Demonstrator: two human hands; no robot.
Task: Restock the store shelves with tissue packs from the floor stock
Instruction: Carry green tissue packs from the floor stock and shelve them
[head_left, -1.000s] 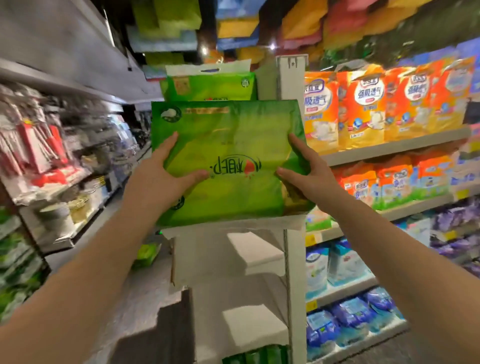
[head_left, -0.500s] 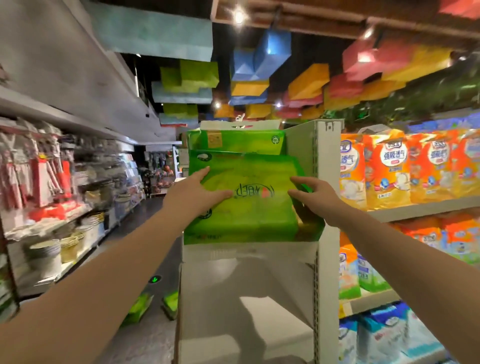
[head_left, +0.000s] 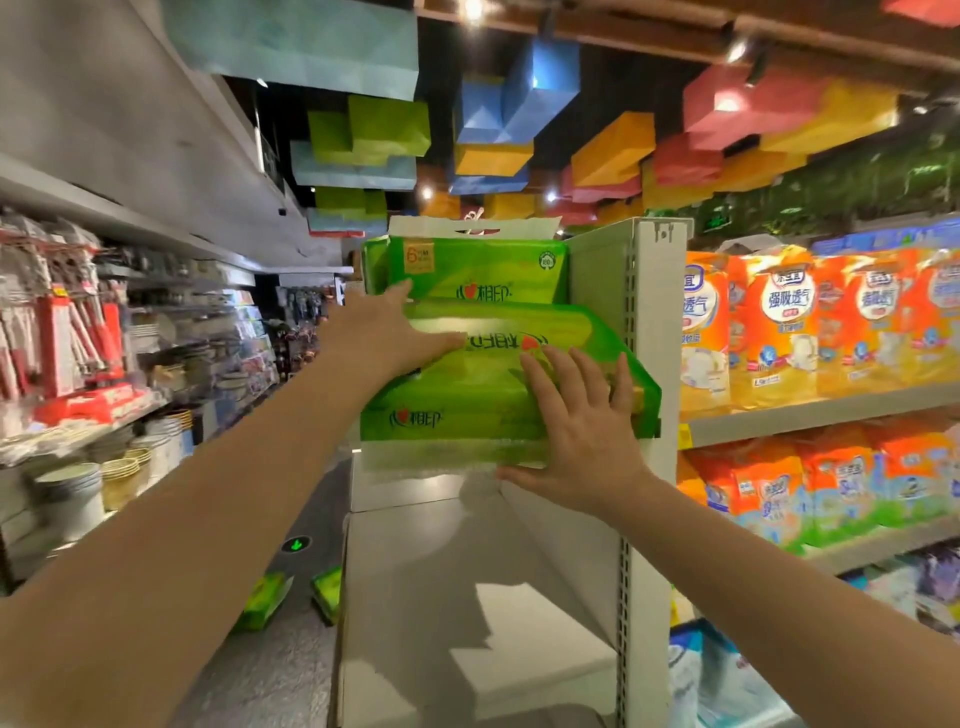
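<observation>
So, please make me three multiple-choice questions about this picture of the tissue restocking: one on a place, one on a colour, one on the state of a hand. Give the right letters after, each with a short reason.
1. Where does the green tissue pack under the hands lie?
A. on the floor
B. on the top shelf of the end unit, in front of another green pack
C. among the orange packs

2. What colour are the packs on the long shelf to the right?
A. mostly orange
B. black
C. pink

3. How is the right hand?
A. curled in a fist
B. hanging at the side
C. flat, fingers spread, on the pack's near end

Answers:
1 B: it sits on the white top shelf, with the second pack behind it.
2 A: their wrappers are orange and yellow.
3 C: the fingers are straight and apart on the wrapper, while the left hand rests on the pack's upper left.
</observation>
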